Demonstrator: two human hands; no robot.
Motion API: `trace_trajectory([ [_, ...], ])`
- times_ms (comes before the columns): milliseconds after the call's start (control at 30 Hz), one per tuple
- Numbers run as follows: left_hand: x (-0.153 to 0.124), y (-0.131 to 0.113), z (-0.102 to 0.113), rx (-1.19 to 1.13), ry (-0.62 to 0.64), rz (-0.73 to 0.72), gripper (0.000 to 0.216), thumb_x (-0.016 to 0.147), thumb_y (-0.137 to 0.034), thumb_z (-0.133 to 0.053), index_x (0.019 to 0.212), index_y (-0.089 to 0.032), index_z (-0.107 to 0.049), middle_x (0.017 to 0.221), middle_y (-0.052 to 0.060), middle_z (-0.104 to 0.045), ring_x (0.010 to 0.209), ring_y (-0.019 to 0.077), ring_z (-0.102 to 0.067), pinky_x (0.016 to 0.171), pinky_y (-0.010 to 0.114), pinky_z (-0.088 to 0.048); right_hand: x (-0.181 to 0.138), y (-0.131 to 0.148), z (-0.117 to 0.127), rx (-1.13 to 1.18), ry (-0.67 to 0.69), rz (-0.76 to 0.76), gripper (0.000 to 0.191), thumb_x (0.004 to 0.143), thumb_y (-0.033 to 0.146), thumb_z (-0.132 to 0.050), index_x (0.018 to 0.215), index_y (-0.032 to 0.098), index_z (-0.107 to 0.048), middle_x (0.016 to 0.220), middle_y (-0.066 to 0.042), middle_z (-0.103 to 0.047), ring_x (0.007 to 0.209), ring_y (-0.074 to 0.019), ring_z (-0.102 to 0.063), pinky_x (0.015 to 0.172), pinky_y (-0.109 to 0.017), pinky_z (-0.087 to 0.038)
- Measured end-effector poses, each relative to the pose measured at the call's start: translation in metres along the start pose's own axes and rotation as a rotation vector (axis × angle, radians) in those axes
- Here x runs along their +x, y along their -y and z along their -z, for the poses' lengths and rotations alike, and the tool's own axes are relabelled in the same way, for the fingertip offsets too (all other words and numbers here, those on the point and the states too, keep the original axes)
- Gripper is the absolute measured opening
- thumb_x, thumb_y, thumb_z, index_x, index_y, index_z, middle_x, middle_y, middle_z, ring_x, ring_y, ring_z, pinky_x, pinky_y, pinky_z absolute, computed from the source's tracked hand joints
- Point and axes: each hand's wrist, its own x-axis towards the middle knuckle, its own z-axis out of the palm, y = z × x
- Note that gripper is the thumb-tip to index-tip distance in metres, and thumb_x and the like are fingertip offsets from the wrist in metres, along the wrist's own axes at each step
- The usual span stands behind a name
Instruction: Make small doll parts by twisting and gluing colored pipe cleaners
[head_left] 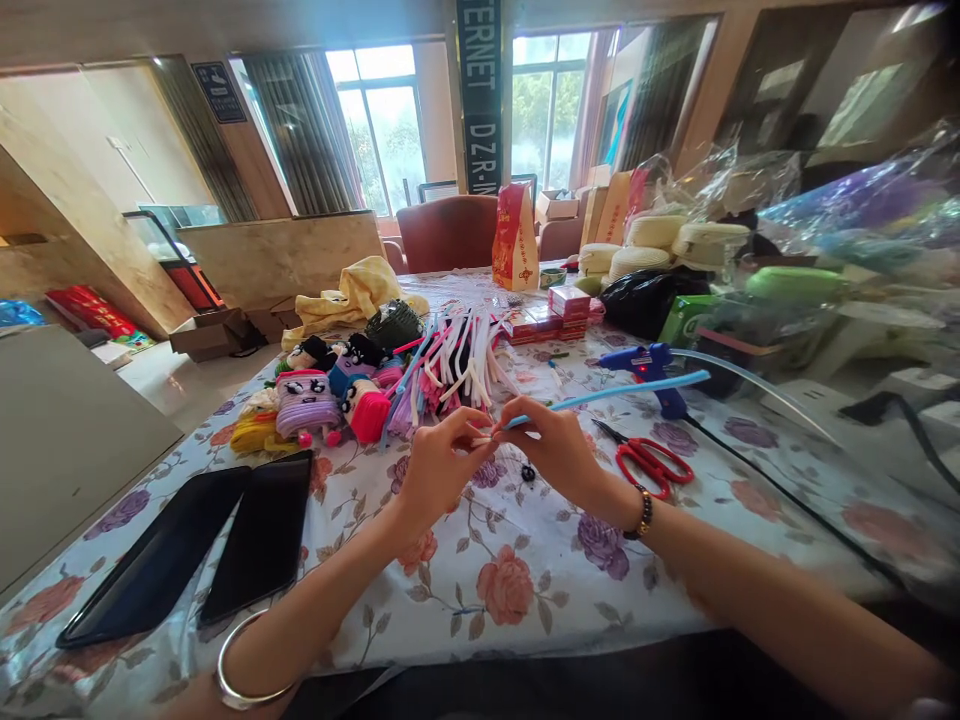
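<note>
A long light-blue pipe cleaner runs from the fingertips of my right hand out to the right, its far end free. The right fingers are pinched closed around its near end. Directly opposite, my left hand is also closed in a pinch, its fingertips nearly touching the right ones; a tiny pale bit shows there, too small to name. Just below the right hand lies a small black round piece. Red-handled scissors rest on the tablecloth to the right, beneath a blue glue gun.
A bundle of pipe cleaners lies beyond my hands, beside several yarn dolls. Two black phone-like slabs lie at left. Red small boxes, a red paper bag and plastic-wrapped goods stand farther back. A black cord crosses the right side.
</note>
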Motion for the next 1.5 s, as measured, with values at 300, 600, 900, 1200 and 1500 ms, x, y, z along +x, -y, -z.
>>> trace_trajectory([
  [300, 0.004, 0.0, 0.004, -0.142, -0.001, 0.127, 0.018, 0.07, -0.029, -0.067, 0.082, -0.018, -0.058, 0.06, -0.002, -0.066, 0.053, 0.0109, -0.058, 0.052, 0.019, -0.042, 0.001, -0.003, -0.005, -0.025, -0.025, 0.03, 0.005, 0.082, 0.019, -0.058, 0.081, 0.023, -0.058, 0.074, 0.002, -0.071, 0.07, -0.0161, -0.07, 0.062, -0.023, -0.049],
  [600, 0.006, 0.005, 0.005, -0.268, -0.019, 0.199, 0.025, 0.067, -0.028, -0.069, 0.083, -0.016, -0.055, 0.058, -0.002, -0.062, 0.051, 0.009, -0.053, 0.048, 0.018, -0.037, -0.004, 0.0, -0.006, -0.165, -0.106, 0.107, 0.004, 0.084, 0.021, -0.056, 0.082, 0.024, -0.057, 0.078, 0.002, -0.071, 0.069, -0.0156, -0.069, 0.061, -0.022, -0.048],
  [900, 0.009, 0.003, 0.006, -0.46, 0.02, 0.249, 0.035, 0.064, -0.034, -0.073, 0.092, -0.014, -0.064, 0.061, -0.001, -0.062, 0.059, 0.0121, -0.059, 0.056, 0.021, -0.044, -0.011, -0.003, -0.008, -0.245, -0.139, 0.227, 0.013, 0.09, 0.023, -0.048, 0.087, 0.023, -0.06, 0.082, -0.002, -0.068, 0.076, -0.0142, -0.065, 0.064, -0.022, -0.047],
  [1200, 0.007, 0.011, 0.003, 0.098, 0.074, -0.07, 0.022, 0.084, -0.031, -0.051, 0.084, -0.017, -0.068, 0.084, 0.005, -0.069, 0.074, 0.0156, -0.061, 0.063, 0.023, -0.044, -0.008, -0.012, -0.007, -0.321, -0.086, 0.274, 0.01, 0.091, 0.023, -0.047, 0.095, 0.022, -0.056, 0.089, -0.004, -0.069, 0.081, -0.017, -0.066, 0.063, -0.024, -0.047],
  [1500, 0.005, 0.007, 0.001, 0.202, -0.031, -0.041, 0.026, 0.085, -0.031, -0.048, 0.078, -0.016, -0.069, 0.07, 0.003, -0.068, 0.059, 0.013, -0.057, 0.061, 0.023, -0.042, -0.006, -0.001, -0.004, -0.282, -0.194, 0.128, 0.004, 0.085, 0.027, -0.058, 0.089, 0.025, -0.058, 0.085, 0.0, -0.071, 0.078, -0.019, -0.069, 0.06, -0.024, -0.046],
])
